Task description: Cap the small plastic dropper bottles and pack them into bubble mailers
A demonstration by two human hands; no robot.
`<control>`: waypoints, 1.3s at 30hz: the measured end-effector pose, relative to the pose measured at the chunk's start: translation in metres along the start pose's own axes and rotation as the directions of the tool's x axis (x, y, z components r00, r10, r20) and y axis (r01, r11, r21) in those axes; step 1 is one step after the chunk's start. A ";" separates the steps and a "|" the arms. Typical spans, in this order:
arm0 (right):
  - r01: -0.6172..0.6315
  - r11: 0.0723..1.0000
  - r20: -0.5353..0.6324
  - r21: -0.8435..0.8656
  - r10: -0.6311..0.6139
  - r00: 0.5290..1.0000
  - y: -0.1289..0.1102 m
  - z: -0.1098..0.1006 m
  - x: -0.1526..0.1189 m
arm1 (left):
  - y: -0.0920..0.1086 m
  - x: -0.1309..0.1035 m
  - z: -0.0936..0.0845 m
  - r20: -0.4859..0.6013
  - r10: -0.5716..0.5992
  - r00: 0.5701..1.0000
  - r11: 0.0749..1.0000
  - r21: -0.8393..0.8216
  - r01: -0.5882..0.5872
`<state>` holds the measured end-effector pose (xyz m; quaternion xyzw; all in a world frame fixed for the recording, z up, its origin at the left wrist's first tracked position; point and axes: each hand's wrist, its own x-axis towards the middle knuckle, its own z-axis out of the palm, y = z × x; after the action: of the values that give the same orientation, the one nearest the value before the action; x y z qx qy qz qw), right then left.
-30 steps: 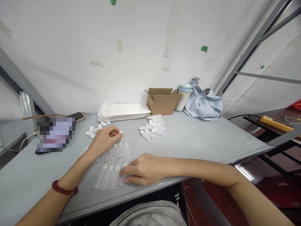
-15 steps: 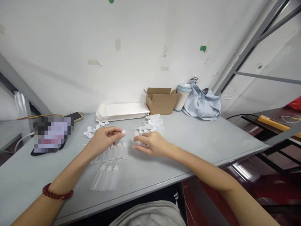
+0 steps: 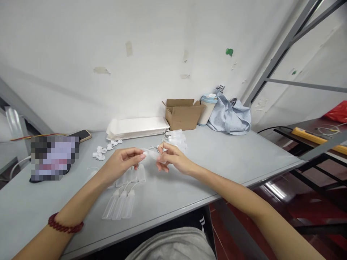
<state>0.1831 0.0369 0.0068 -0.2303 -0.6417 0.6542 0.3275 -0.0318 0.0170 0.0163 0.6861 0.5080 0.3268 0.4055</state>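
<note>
My left hand (image 3: pixel 126 161) is closed, pinching a small white plastic piece (image 3: pixel 145 154) between thumb and fingertip. Facing it, my right hand (image 3: pixel 173 157) grips a small translucent bottle (image 3: pixel 153 154) with a thin white tail, its neck end meeting the white piece. Whether the two are joined or only touching, I cannot tell. Below the hands, translucent bottles (image 3: pixel 118 207) with white necks and thin tails lie in rows, the upper row partly covered by my left hand. More bottles (image 3: pixel 177 137) are heaped beyond my right hand. Several loose white pieces (image 3: pixel 101 150) lie behind my left wrist.
Along the wall are a stack of flat white boxes (image 3: pixel 138 127), an open cardboard box (image 3: pixel 183 117), a lidded cup (image 3: pixel 207 112) and a light blue cloth bag (image 3: pixel 230 117). A phone with a blurred screen (image 3: pixel 55 157) lies left on the grey table (image 3: pixel 206 177).
My right hand has picked a bottle from the heap and brought it to the white piece in my left hand. The left hand stays nearly in place. The view has shifted slightly.
</note>
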 end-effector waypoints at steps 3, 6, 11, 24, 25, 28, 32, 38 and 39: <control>-0.066 0.996 0.013 0.054 0.065 0.998 -0.001 -0.001 0.000 | 0.003 -0.001 0.001 0.012 0.035 0.999 0.999 -0.025 -0.034; -0.103 0.993 0.023 0.062 0.102 0.995 0.000 -0.002 0.001 | 0.005 -0.003 0.002 0.079 0.038 0.996 0.999 -0.030 -0.036; -0.138 0.986 0.032 0.092 0.135 0.990 0.003 -0.003 0.002 | 0.006 -0.005 0.004 0.165 0.004 0.986 1.000 -0.003 -0.004; -0.203 0.978 -0.066 -0.046 0.200 0.978 0.011 -0.001 0.005 | 0.008 -0.006 0.013 0.243 -0.070 0.967 0.992 -0.081 0.092; -0.202 0.979 -0.071 -0.031 0.200 0.977 0.012 0.000 0.006 | 0.008 -0.005 0.014 0.220 -0.067 0.973 0.993 -0.078 0.086; -0.203 0.979 -0.087 0.034 0.205 0.975 0.012 0.001 0.006 | 0.006 -0.003 0.016 0.119 -0.024 0.993 0.999 -0.041 0.030; -0.235 0.965 -0.109 0.117 0.247 0.963 0.012 0.002 0.005 | 0.002 -0.004 0.022 -0.020 0.112 0.993 0.992 0.066 -0.111; -0.292 0.936 -0.063 0.196 0.309 0.949 0.014 -0.001 0.004 | 0.002 -0.005 0.028 -0.090 0.339 0.937 0.933 0.163 -0.322; -0.291 0.933 -0.050 0.212 0.308 0.950 0.014 -0.001 0.004 | 0.003 -0.005 0.027 -0.084 0.309 0.947 0.944 0.143 -0.296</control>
<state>0.1793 0.0412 -0.0067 -0.3180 -0.5154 0.7480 0.2718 -0.0086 0.0059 0.0064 0.7625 0.4371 0.3875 0.2780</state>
